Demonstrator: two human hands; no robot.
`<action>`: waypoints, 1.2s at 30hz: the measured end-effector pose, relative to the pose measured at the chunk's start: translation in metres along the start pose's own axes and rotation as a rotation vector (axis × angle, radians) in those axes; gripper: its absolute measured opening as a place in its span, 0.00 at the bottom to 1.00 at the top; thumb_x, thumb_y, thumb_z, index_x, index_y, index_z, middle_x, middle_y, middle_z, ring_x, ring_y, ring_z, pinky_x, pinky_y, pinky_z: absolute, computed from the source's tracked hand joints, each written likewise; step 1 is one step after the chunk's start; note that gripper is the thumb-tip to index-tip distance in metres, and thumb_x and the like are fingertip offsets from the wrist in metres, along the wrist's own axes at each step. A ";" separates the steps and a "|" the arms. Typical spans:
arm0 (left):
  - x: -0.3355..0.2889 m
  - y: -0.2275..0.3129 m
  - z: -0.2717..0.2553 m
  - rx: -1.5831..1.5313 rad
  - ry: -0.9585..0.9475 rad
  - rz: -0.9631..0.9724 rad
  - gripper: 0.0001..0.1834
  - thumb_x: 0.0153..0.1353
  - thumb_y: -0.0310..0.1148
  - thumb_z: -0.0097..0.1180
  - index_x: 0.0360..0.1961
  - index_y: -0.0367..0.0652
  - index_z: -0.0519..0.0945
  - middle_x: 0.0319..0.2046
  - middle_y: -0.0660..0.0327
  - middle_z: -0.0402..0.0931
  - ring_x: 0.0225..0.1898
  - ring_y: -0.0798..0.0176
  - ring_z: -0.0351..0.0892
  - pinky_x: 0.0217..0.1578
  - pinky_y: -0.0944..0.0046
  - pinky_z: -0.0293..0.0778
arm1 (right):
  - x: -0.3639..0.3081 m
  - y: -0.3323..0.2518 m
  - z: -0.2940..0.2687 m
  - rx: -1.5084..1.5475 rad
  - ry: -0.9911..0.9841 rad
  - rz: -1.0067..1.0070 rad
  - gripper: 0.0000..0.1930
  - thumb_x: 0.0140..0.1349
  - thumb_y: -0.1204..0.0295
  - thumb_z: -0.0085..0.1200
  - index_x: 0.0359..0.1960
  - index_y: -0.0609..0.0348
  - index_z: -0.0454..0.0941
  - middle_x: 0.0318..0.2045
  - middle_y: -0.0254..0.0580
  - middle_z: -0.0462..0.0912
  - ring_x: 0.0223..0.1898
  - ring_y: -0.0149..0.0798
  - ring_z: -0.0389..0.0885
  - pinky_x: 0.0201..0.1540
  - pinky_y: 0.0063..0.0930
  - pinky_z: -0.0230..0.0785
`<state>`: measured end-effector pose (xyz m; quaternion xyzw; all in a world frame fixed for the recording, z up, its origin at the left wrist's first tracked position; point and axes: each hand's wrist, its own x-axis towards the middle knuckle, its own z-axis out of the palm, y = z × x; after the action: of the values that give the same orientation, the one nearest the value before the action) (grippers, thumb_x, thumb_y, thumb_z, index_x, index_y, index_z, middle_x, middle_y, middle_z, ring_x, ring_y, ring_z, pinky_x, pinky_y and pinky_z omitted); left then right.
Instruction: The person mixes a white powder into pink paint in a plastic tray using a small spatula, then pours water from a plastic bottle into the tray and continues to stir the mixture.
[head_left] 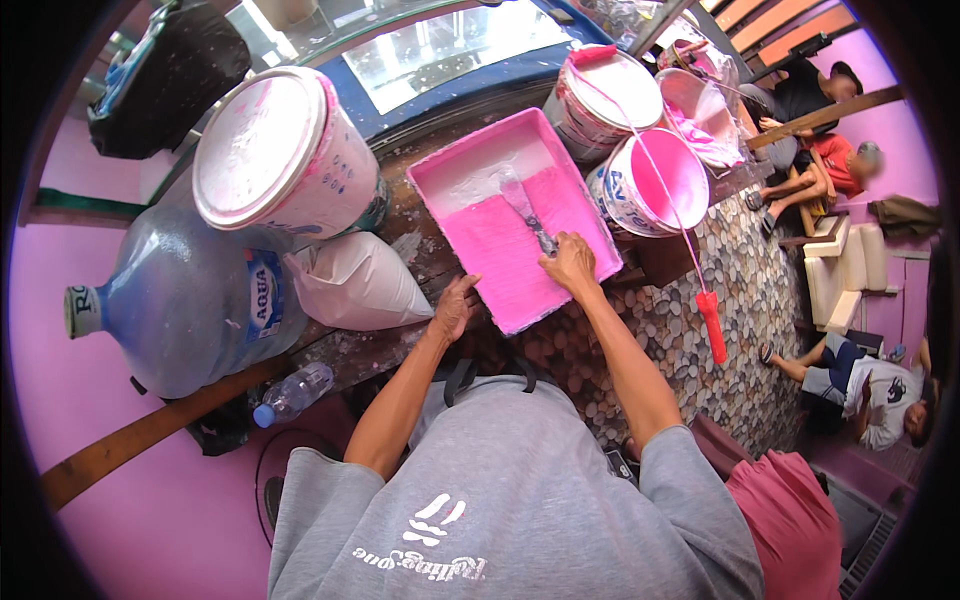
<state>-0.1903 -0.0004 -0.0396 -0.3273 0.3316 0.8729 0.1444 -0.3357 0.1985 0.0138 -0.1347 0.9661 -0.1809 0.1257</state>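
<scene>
Pink paint (503, 258) covers most of the tray (480, 152), which, in the head view, sits at the near edge of the dark wooden tabletop (408, 245). The right hand (572, 263) is closed around the handle of a flat tool (524, 208), its pale end toward the thinly coated far part. The left hand (458, 308) is at the tray's left rim, fingers bunched; whether it grips cannot be told. Good working here would mean steadying that rim, drawing the tool flat in slow strokes, and keeping paint off the near corner, where a tilt could spill it.
</scene>
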 end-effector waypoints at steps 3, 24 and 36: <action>0.007 -0.002 0.010 -0.050 -0.024 0.023 0.24 0.61 0.38 0.58 0.56 0.43 0.68 0.51 0.59 0.73 0.51 0.62 0.73 0.52 0.57 0.70 | 0.011 -0.005 -0.002 0.349 -0.109 0.167 0.23 0.47 0.60 0.60 0.39 0.66 0.75 0.36 0.57 0.80 0.42 0.57 0.78 0.45 0.45 0.69; 0.009 -0.008 0.038 -0.067 -0.094 0.140 0.48 0.56 0.67 0.50 0.66 0.39 0.58 0.64 0.57 0.62 0.65 0.59 0.59 0.65 0.54 0.56 | 0.035 -0.007 -0.018 0.539 0.142 -0.029 0.16 0.61 0.64 0.48 0.44 0.63 0.76 0.30 0.60 0.80 0.34 0.57 0.80 0.37 0.47 0.69; -0.003 0.005 0.061 -0.079 -0.008 0.210 0.50 0.58 0.73 0.33 0.68 0.42 0.57 0.65 0.58 0.59 0.66 0.60 0.56 0.65 0.56 0.53 | 0.022 -0.030 -0.011 0.623 0.165 -0.008 0.14 0.61 0.66 0.50 0.42 0.62 0.78 0.28 0.53 0.80 0.29 0.48 0.79 0.35 0.38 0.69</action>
<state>-0.2195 0.0370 -0.0009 -0.2928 0.3290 0.8969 0.0406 -0.3532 0.1685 0.0307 -0.0783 0.8708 -0.4786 0.0815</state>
